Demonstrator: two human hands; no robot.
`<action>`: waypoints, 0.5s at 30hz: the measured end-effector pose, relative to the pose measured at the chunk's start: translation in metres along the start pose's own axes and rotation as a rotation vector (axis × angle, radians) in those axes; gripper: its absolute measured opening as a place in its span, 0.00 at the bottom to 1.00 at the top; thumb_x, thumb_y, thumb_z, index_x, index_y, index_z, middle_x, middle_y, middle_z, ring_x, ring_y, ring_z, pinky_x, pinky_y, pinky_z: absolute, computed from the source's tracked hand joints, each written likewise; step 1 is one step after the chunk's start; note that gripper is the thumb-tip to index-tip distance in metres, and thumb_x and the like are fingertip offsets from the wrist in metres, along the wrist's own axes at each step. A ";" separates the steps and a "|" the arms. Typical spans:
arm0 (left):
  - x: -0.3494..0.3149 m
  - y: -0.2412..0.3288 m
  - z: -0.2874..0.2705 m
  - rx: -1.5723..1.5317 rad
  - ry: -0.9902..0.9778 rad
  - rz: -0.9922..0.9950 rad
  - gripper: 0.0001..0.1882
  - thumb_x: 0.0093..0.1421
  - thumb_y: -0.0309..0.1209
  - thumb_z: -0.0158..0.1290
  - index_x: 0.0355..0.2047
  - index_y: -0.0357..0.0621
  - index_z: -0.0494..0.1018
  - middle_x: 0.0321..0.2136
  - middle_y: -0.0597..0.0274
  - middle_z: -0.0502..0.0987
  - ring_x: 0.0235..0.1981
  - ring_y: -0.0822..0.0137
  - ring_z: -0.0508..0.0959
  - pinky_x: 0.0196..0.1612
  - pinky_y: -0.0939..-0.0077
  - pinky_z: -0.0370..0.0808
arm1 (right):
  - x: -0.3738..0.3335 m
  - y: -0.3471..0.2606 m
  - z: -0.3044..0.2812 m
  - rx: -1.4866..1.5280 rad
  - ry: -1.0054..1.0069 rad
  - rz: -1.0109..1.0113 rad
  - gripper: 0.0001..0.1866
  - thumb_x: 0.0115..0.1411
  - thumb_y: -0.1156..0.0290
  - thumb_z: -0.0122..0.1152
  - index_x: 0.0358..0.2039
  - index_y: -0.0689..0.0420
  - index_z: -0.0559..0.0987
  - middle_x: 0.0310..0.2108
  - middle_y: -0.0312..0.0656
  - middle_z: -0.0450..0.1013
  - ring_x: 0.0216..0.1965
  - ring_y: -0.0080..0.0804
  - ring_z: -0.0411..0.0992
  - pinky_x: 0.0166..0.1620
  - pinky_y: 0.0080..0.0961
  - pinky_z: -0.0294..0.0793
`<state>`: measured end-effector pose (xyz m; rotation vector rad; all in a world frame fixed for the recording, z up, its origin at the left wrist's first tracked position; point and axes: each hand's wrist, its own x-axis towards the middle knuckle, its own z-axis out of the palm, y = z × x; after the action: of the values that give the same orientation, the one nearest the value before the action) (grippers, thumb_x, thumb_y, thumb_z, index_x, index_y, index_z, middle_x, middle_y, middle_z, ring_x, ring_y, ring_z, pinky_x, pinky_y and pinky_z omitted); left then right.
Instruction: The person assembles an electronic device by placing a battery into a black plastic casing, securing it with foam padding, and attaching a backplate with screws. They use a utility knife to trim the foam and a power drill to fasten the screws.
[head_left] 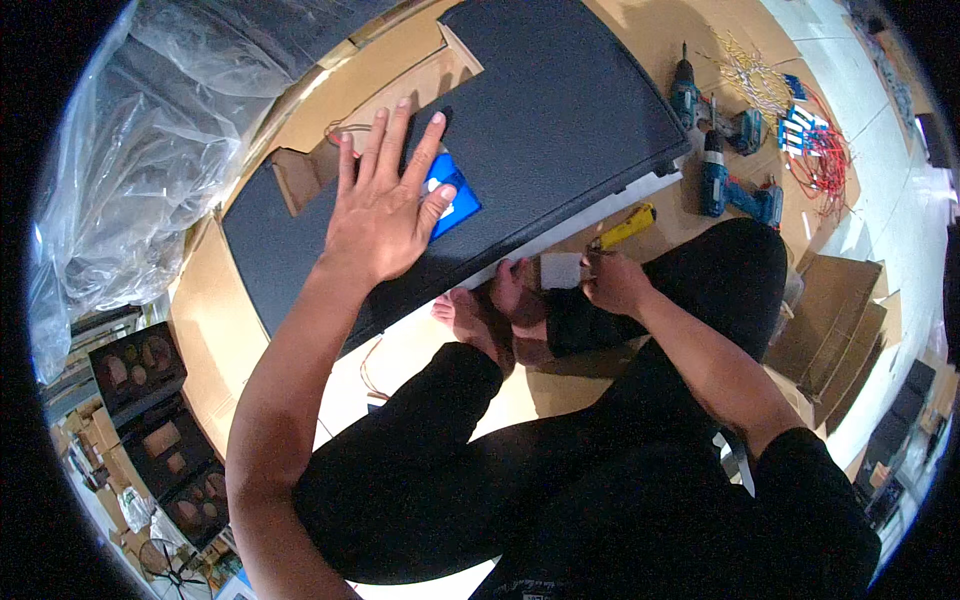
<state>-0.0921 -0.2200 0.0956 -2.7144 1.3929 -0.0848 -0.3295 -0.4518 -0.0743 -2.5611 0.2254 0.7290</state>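
My left hand point(380, 205) lies flat with fingers spread on the large black box point(540, 110), which looks like a cabinet with a textured covering. Partly under its thumb is a flat blue square piece point(458, 205) with white markings. Close to my right knee, my right hand point(615, 283) is closed, its fingertips at the edge of a small white square of paper point(562, 270). A yellow utility knife point(628, 227) is just above that hand, over the cardboard; its near end comes close to the fingers.
A rectangular cutout point(410, 95) with bare wood edges opens in the box. Two cordless drills point(714, 175) and bundled red wires point(828, 155) lie on cardboard at right. Clear plastic sheeting point(160, 150) hangs at left, above black panels with holes point(140, 370). Folded cardboard point(830, 310) stands right.
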 end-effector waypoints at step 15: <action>0.010 0.003 -0.014 -0.056 -0.013 0.075 0.36 0.69 0.49 0.39 0.72 0.46 0.51 0.72 0.42 0.49 0.72 0.42 0.51 0.73 0.45 0.42 | 0.024 -0.014 0.005 0.032 0.165 -0.041 0.09 0.54 0.68 0.61 0.33 0.58 0.81 0.25 0.51 0.78 0.30 0.47 0.81 0.29 0.41 0.80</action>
<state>-0.0894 -0.2306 0.1092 -2.6979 1.5137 -0.0234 -0.3073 -0.4383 -0.0853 -2.5891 0.2344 0.4951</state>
